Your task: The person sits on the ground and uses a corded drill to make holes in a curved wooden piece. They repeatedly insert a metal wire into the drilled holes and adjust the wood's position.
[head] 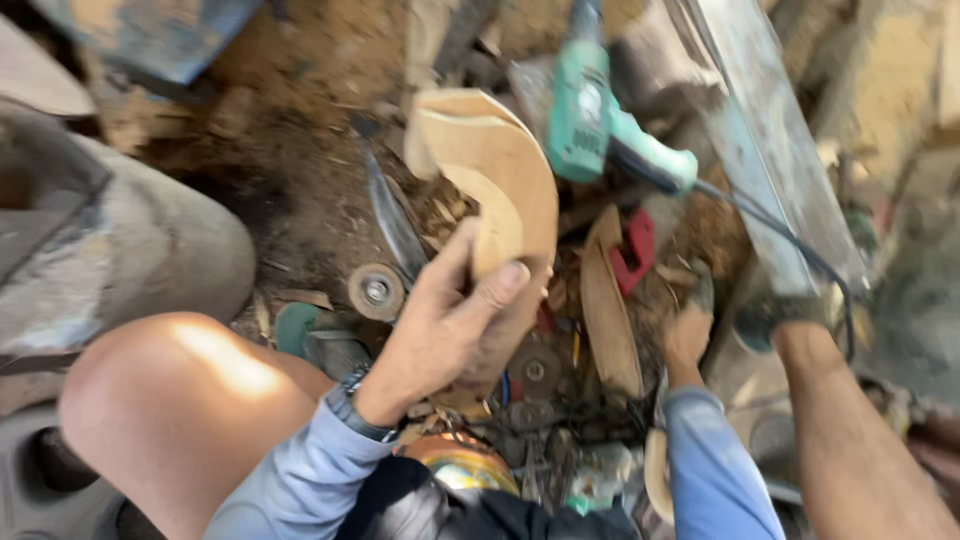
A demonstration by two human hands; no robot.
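Sawdust-strewn ground: left hand fingers clamped on curved wooden piece; right hand fingers' state unclear.

No packages, signs or screens show. One small pale label, roughly rectangular, sits on the green power tool's body at about one o'clock; its print is blurred.

My left hand grips a curved wooden piece; my right hand reaches among scraps below the green power tool.
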